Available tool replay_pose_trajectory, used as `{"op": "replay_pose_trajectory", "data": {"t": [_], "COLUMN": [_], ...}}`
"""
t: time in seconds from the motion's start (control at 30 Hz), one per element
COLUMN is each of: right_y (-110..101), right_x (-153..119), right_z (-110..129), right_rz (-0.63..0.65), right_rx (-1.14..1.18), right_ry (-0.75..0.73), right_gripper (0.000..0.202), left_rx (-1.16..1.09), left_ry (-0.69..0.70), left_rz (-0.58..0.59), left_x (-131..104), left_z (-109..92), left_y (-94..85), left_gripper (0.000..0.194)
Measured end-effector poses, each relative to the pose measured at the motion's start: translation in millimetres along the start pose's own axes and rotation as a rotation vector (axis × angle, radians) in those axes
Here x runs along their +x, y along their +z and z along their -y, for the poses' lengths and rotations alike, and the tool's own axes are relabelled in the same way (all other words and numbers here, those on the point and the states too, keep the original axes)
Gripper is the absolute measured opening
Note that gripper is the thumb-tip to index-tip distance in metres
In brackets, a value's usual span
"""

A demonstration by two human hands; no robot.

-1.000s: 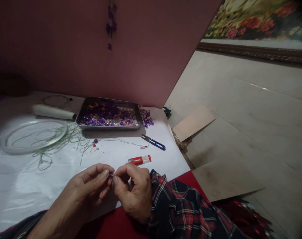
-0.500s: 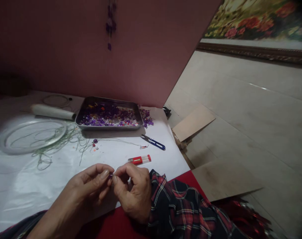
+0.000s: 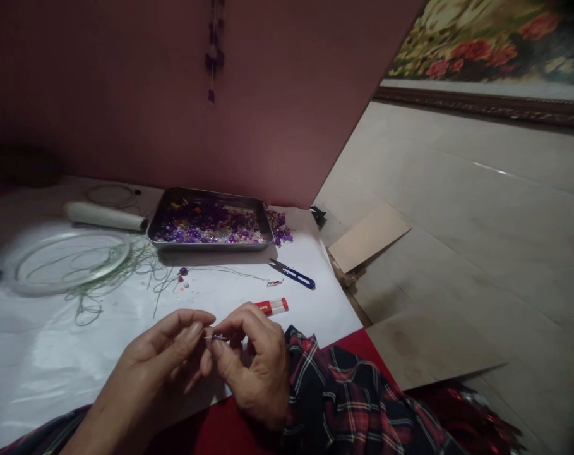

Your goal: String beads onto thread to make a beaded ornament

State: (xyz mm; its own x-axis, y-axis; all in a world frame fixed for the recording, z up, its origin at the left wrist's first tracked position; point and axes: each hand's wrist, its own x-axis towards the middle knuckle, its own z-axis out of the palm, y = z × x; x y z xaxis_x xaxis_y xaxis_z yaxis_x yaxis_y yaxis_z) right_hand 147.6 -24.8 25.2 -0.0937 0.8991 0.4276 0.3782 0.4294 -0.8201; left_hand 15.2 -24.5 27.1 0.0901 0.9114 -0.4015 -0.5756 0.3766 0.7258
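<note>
My right hand (image 3: 256, 360) is closed in a pinch on a small purple bead (image 3: 217, 337), with a thin, pale, needle-like tip sticking out to the left. Just left of it, my left hand (image 3: 161, 357) has its thumb pressed toward the curled fingers. Whatever those fingers hold is too small to make out. Behind my right hand lies a red lighter (image 3: 277, 306), partly covered by the knuckles. Farther back, blue thread snips (image 3: 296, 275) rest beside a small strung piece (image 3: 275, 283) at the end of a thin thread.
A metal tray (image 3: 211, 246) holds purple, clear and red beads, with a purple bead heap (image 3: 281, 227) at its right. Tangled green thread (image 3: 92, 278), a clear coil (image 3: 16, 278) and a white cone (image 3: 104, 216) lie left. A purple bead strand (image 3: 213, 57) hangs against the pink panel (image 3: 125, 95).
Between my fingertips, more of the purple bead and the thin tip shows now. The fingertips are slightly farther apart, and my right hand covers more of the lighter. The view has shifted slightly.
</note>
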Motion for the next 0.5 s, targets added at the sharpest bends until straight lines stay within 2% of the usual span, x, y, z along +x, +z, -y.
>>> {"op": "replay_pose_trajectory", "data": {"t": [0.13,0.27,0.4,0.5], "right_y": [0,1,2,3], "right_x": [1,1,0,-2], "right_z": [-1,-3,-4,-4], "right_rz": [-0.038,-0.045,-0.042,-0.041], "right_rx": [0.026,0.035,0.001,0.000], "right_ry": [-0.004,-0.035,-0.038,-0.049], "right_gripper": [0.011,0.010,0.010,0.008], "left_rx": [0.023,0.038,0.231,0.407], "left_ry": [0.007,-0.002,0.011,0.074], "left_rz": [0.020,-0.005,-0.034,-0.069], "left_x": [-2,2,4,-1], "left_z": [-3,2,8,6], "left_y": [-0.2,-7.7,-16.3,-15.1], "left_gripper": [0.026,0.027,0.029,0.031]}}
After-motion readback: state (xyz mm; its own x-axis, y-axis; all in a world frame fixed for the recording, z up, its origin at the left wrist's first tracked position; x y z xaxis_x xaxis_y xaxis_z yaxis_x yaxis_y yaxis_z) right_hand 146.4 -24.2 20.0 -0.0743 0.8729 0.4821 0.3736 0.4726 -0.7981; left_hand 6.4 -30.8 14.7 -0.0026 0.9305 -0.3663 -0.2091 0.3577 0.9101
